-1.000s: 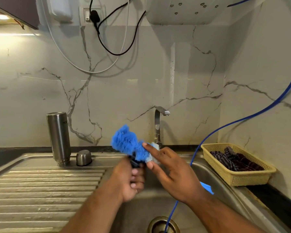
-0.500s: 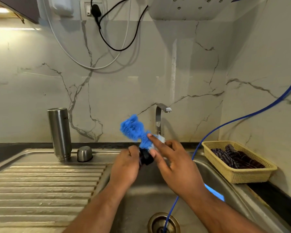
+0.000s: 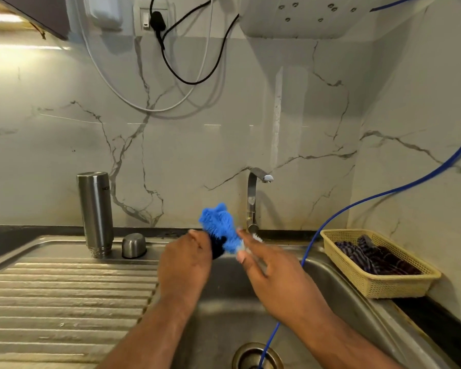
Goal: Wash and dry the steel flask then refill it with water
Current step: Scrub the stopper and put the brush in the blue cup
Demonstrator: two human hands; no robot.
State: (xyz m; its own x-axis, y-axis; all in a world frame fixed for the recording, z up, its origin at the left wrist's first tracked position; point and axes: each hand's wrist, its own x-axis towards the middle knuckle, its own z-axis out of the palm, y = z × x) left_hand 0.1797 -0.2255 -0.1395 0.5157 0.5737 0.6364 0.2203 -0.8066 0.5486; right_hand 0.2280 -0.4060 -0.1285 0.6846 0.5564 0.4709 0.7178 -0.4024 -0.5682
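The left hand [image 3: 184,265] curls its fingers round the dark handle of the blue brush [image 3: 218,225], bristles up. The right hand [image 3: 277,280] lays straight, blurred fingers [image 3: 250,243] against the lower bristles. Beneath them is the sink [image 3: 224,310], where a blue hose [image 3: 316,234] drops into the drain [image 3: 241,354]. Well left of the fingers, the steel flask [image 3: 96,214] stands threaded end down on the drainboard [image 3: 64,302], with its cap [image 3: 134,245] just beside it. To their right, a yellow basket [image 3: 383,286] holds dark striped cloth [image 3: 375,257].
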